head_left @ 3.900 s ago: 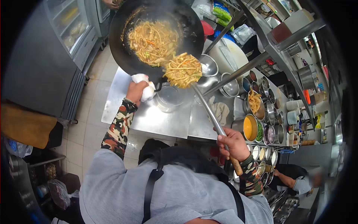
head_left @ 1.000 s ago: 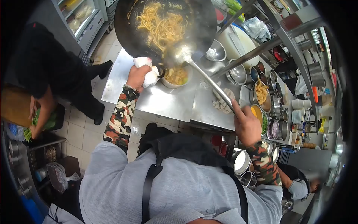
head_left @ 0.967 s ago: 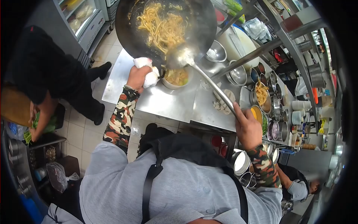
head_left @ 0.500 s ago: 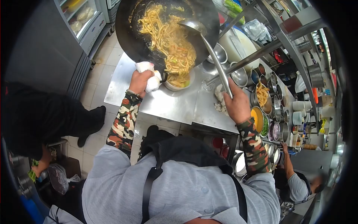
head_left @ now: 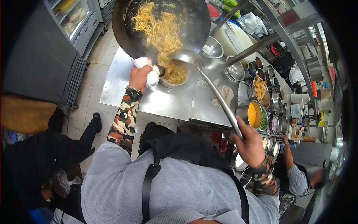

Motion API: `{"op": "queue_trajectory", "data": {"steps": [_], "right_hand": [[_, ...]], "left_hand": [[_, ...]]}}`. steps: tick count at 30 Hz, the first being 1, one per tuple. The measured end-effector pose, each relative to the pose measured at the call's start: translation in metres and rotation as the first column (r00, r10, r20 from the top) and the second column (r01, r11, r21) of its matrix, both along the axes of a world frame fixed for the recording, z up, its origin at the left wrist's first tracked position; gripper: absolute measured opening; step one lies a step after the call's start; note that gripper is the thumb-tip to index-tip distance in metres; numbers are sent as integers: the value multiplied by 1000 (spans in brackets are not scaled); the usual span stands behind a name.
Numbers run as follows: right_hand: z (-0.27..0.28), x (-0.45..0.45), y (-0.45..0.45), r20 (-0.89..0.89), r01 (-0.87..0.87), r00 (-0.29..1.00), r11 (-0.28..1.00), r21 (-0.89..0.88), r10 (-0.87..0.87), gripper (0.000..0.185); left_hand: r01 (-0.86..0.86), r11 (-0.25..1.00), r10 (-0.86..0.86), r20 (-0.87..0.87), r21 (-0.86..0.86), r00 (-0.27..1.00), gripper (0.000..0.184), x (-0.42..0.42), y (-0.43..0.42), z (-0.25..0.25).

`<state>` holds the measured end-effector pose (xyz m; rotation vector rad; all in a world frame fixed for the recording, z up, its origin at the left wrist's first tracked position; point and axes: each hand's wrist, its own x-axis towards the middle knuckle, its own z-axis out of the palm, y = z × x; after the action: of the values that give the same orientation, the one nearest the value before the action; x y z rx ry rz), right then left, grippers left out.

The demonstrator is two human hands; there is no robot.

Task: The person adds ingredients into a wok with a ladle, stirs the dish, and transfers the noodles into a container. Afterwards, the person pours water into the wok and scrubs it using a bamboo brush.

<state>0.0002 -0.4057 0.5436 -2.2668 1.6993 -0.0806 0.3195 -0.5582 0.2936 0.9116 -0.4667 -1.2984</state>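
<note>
Refrigerator (head_left: 41, 56), far left: glass section cropped by the upper frame edge. Below it, person in black (head_left: 35, 164), bent over; lower body parts merge with dark surroundings, and what the hand there holds cannot be made out.

Left hand (head_left: 139, 77): fingers closed around a bunched white cloth (head_left: 151, 77) at the near edge of the wok (head_left: 125, 35). Fingertips hidden by the cloth; only a short dark curve of wok handle (head_left: 162, 71) shows beside it. Wok tilted toward the wearer, far rim cut off at the top.

Noodles (head_left: 156, 30) spread down the wok's inner wall and over its near edge into a white bowl (head_left: 168, 84) on the steel counter (head_left: 160, 100). Bowl's far rim covered by wok and food. Ladle (head_left: 218, 93): head motion-blurred, above the bowl's right side; contact with noodles cannot be judged.

Crumpled towel (head_left: 225, 93) on the counter, partly behind the ladle shaft. Right hand (head_left: 250, 145): gripping the ladle shaft near its end; the butt is concealed by the palm. Pot of orange liquid (head_left: 254, 114) just beyond. Far right, second person (head_left: 298, 177), one arm extended to the containers; fingers too small to read.
</note>
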Motion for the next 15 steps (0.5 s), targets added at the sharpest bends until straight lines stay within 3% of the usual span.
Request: {"op": "queue_trajectory", "data": {"steps": [3,6,15], "right_hand": [[-22,7,-33,-40,-113,993,974,-195,107,55],[-36,18,-60,-82,-125,991,965,-229,109,55],[-3,-1,-8,-136,-118,986,985,-124,101,57]], "left_hand": [[59,998,-58,-32,16,998,30,-1,8,11],[37,999,-36,-61,21,998,25,-1,10,13],[-17,1000,18,-51,25,999,28,5,4,12]]}}
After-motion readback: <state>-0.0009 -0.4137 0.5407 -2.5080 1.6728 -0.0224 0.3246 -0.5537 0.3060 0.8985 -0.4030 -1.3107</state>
